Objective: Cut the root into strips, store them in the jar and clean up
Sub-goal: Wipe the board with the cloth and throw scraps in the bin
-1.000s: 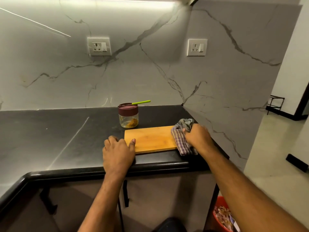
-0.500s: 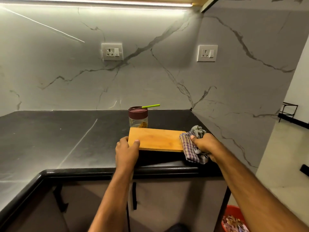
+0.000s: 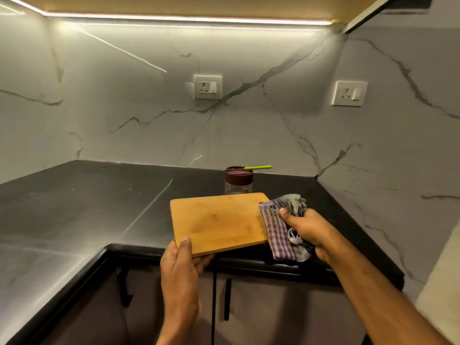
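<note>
Bamboo cutting board [image 3: 219,221]: flat rectangle, rounded corners, smooth honey-coloured face with faint lengthwise grain; near-left corner is raised off the counter and the board tilts toward the camera; whether its far edge touches the worktop, can't tell. Left hand [image 3: 180,265] grips that near-left corner, thumb pressed flat on the top face, fingers curled underneath. Right hand [image 3: 307,231] clutches a bunched checked cloth [image 3: 278,232], purple-and-white weave with a grey crumpled part sticking out on the far side; soft, wrinkled; cloth lies against the board's right edge and hangs down past the counter lip. Hands are apart, one at each end of the board.

Jar [image 3: 238,183] stands upright just beyond the board's far edge: clear cylindrical body, ribbed maroon screw lid on; lower part hidden behind the board, contents not readable. Green-handled utensil [image 3: 257,167] lies behind the jar, thin bright-green handle pointing right; its working end is hidden, type unclear.

Countertop [image 3: 74,207]: black polished stone, L-shaped, rounded front edge, glossy with streaky reflections. Backsplash [image 3: 149,108]: pale grey marble-look slabs with dark veins, meeting at a corner on the right. Two white square wall sockets, one [image 3: 207,87] above the jar, one [image 3: 349,93] on the right wall. LED strip [image 3: 189,19] glows under the upper cabinet. Dark cabinet doors [image 3: 249,307] with slim black vertical handles below the counter.
</note>
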{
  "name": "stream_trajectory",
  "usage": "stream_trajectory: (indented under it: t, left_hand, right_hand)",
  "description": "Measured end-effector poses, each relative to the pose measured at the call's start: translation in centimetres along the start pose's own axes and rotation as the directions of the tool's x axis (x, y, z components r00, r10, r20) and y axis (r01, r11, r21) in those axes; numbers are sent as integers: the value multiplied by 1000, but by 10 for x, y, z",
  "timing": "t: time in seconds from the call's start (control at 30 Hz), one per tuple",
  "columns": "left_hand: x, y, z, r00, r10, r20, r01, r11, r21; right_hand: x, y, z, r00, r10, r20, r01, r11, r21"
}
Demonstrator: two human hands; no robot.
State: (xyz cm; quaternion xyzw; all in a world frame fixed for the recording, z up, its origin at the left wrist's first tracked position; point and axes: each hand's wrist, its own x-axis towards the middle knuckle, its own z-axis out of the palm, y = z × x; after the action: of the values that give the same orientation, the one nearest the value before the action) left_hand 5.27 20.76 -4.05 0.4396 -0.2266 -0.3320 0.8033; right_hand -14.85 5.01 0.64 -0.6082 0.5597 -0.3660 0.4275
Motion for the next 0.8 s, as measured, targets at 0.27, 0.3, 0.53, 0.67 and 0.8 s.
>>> stream_trajectory:
  t: [0.27,0.3,0.53,0.67,0.8]
  left_hand:
    - [-13,8,-50,997,-12,-72,9,999,-43]
    - [-12,9,-52,996,6,-92,-12,998,-68]
    - [5,10,-60,981,92,-172,-110,989,-102]
    - [15,6,-63,972,138,-192,-147,989,-33]
    - [31,-3,-77,978,88,-189,-76,995,72]
  right_hand:
    - [4,-29,99,983,-174,59,177,983,-47]
    - [4,-31,111,975,-216,45,219,972,-86]
    - [-24,-47,176,936,-330,121,345,929,-136]
    - [-26,-53,202,927,-333,174,352,931,-98]
    - [-23,-62,210,917,-345,200,388,888,-247]
